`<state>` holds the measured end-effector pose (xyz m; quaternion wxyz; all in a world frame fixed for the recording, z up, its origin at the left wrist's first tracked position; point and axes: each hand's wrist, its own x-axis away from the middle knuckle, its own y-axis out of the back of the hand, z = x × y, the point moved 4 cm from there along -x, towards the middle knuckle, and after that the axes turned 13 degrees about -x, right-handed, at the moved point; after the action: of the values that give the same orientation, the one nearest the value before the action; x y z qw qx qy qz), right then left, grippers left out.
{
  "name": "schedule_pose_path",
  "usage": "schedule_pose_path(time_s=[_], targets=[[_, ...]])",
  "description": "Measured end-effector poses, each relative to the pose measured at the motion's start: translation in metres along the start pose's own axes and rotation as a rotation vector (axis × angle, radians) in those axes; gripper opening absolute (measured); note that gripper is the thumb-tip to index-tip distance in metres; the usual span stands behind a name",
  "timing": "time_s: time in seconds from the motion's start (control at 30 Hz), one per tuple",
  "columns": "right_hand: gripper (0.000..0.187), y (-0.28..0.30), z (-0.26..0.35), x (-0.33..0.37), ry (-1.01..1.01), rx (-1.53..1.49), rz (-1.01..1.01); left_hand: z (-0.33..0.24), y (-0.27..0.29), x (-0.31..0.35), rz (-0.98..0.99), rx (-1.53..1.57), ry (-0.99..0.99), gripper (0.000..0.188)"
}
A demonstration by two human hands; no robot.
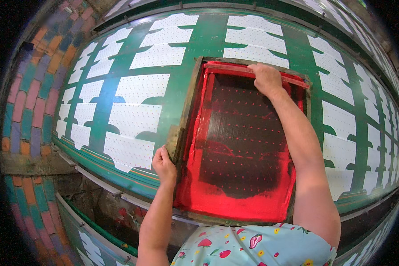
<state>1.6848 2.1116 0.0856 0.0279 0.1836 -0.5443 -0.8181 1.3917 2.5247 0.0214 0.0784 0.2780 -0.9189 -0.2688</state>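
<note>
Right hand [267,80] clenched over squeegee bar [226,69], bar lying crosswise at far end inside screen frame [187,99]. Left hand [164,167] curled beside frame's left rail, thumb up near wooden block [174,136]; can't tell if gripping. Frame flat on green table [206,33], near edge close to person. Red ink [257,207] pooled at near end, dark mesh [239,122] beyond. White dotted pieces [135,116] lying in rows both sides.

Green table [210,35]: red-dotted white pieces [135,117] in rows. One red-inked screen [241,128], near edge; left hand [165,167] at its left side, right hand [267,80] gripping red bar [232,68], far end.
</note>
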Motion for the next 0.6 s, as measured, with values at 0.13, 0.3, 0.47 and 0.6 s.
schedule_pose_path(time_s=[0.13,0.3,0.47,0.6], targets=[[0.047,-0.001,-0.006,-0.004,0.020,-0.054,-0.004,0.001,-0.001,0.001,-0.022,0.033,-0.008,0.034],[0.041,-0.002,-0.006,-0.010,0.038,-0.010,0.117,-0.003,0.001,0.000,0.007,-0.033,-0.040,0.035],[0.037,0.019,0.008,-0.004,-0.026,-0.011,0.353,-0.004,-0.002,-0.003,0.004,-0.059,-0.096,0.041],[0.044,0.028,0.041,0.048,-0.049,-0.068,0.474,0.003,-0.002,-0.005,0.049,-0.121,-0.079,0.044]])
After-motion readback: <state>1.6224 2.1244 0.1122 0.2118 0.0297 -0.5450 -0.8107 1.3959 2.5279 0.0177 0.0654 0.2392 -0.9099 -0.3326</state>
